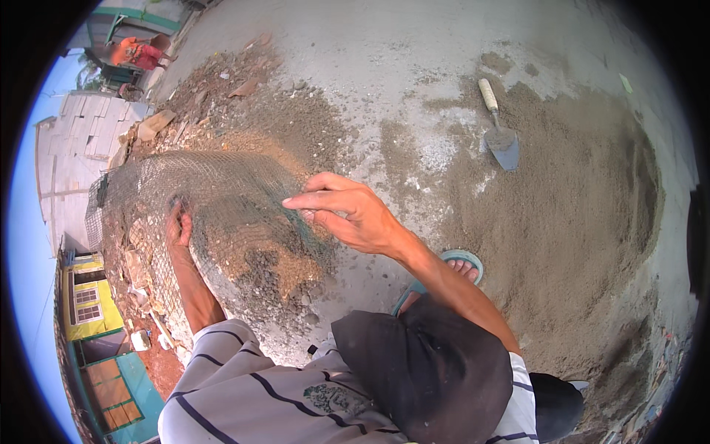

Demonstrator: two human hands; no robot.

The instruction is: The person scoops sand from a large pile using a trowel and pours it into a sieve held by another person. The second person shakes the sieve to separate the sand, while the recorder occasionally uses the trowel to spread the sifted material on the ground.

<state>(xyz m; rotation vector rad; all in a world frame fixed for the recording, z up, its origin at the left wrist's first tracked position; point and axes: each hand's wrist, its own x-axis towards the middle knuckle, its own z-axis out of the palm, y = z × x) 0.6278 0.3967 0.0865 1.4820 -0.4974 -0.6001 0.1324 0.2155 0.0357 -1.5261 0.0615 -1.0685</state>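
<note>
A sheet of green-grey wire mesh [214, 177] stretches, curved, over a heap of gravel and sand [285, 274] on the left. My left hand [180, 224] is closed on the mesh near its left part; its fingertips are partly hidden. At the right edge of the mesh is my right hand [351, 211], its index finger stretched to the left over the mesh and its fingers apart. Nothing shows in its grasp. A trowel [503, 146] with a pale handle lies beyond it to the right, grey stuff on its blade.
Fine grey-brown sand [555, 214] spreads over the concrete ground [384, 44] on the right. My sandalled foot [462, 266] stands below my right forearm. Rubble [244, 87] lies at the far left. Farther off, a person in orange [137, 53] stands near buildings.
</note>
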